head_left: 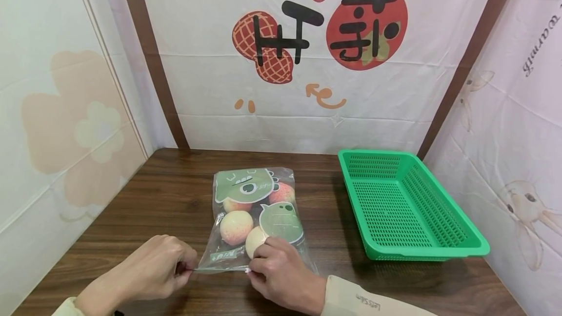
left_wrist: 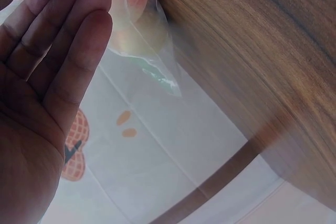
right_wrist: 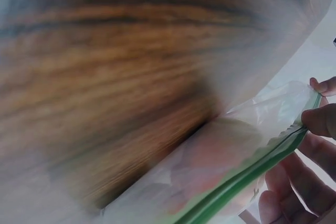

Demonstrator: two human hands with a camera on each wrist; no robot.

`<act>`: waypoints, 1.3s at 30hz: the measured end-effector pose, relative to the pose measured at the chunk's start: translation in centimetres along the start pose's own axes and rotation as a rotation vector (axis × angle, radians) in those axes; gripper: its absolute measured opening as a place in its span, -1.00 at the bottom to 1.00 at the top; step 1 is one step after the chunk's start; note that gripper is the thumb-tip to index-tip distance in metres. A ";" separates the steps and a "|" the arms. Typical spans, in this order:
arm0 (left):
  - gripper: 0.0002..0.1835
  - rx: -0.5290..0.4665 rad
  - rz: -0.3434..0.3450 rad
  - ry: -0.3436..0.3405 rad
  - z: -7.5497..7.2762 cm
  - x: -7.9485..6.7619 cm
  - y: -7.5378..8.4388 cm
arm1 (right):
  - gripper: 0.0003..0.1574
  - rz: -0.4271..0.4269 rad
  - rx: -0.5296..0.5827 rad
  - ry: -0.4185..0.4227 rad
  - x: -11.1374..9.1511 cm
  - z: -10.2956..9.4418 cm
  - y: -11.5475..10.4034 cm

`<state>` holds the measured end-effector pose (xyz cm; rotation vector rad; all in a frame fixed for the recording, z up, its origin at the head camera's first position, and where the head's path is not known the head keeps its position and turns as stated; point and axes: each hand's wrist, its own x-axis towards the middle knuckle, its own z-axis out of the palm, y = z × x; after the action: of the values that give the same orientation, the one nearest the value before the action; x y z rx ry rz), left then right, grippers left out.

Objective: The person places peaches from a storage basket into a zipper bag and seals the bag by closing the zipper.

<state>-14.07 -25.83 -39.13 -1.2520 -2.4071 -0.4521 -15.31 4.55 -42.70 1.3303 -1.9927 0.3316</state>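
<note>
A clear zip bag [head_left: 243, 185] with green cartoon prints lies on the table, its opening toward me. Several peaches [head_left: 236, 227], pale yellow and red, are inside it. My left hand [head_left: 151, 267] pinches the left end of the bag's top edge between thumb and forefinger. About midway along that edge, my right hand [head_left: 285, 274] pinches at a small white slider [head_left: 248, 270]. In the right wrist view, the green zip strip [right_wrist: 231, 186] runs up to the right thumb. The left wrist view shows the left palm, with the other fingers extended.
A green plastic basket [head_left: 439, 255] with slotted walls stands on the dark wooden table [head_left: 175, 208] to the right of the bag. White printed cloth walls [head_left: 210, 126] enclose the table's back and sides.
</note>
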 end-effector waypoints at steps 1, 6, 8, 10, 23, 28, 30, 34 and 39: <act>-0.46 0.001 0.000 0.000 0.0 0.0 0.0 | -0.82 -0.001 0.002 0.002 -0.1 0.0 0.0; -0.46 0.008 -0.007 -0.002 0.0 -0.1 -0.1 | -0.82 -0.006 0.001 0.008 -0.3 -0.2 0.2; -0.45 0.012 -0.009 -0.003 0.0 -0.1 -0.1 | -0.81 -0.002 -0.001 0.008 -0.4 -0.3 0.3; -0.46 0.011 -0.010 -0.005 0.0 -0.2 -0.1 | -0.80 0.002 0.000 0.004 -0.6 -0.3 0.3; -0.47 -0.014 -0.025 -0.023 0.1 -0.4 -0.2 | -0.79 0.002 0.000 -0.018 -1.4 -0.8 0.8; -0.47 -0.025 -0.033 -0.031 0.1 -0.4 -0.2 | -0.78 0.012 0.005 -0.019 -1.7 -1.2 1.0; -0.46 -0.027 -0.035 -0.034 0.1 -0.4 -0.1 | -0.77 0.013 0.007 -0.021 -1.9 -1.3 1.1; -0.46 -0.028 -0.034 -0.037 0.0 -0.3 -0.1 | -0.77 0.011 0.009 -0.022 -2.1 -1.4 1.3; -0.46 -0.027 -0.045 -0.041 0.0 -0.2 0.0 | -0.76 0.016 0.015 -0.021 -2.3 -1.7 1.5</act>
<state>-13.99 -26.02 -39.21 -1.2324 -2.4756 -0.4783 -15.45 7.78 -42.83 1.3322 -2.0232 0.3418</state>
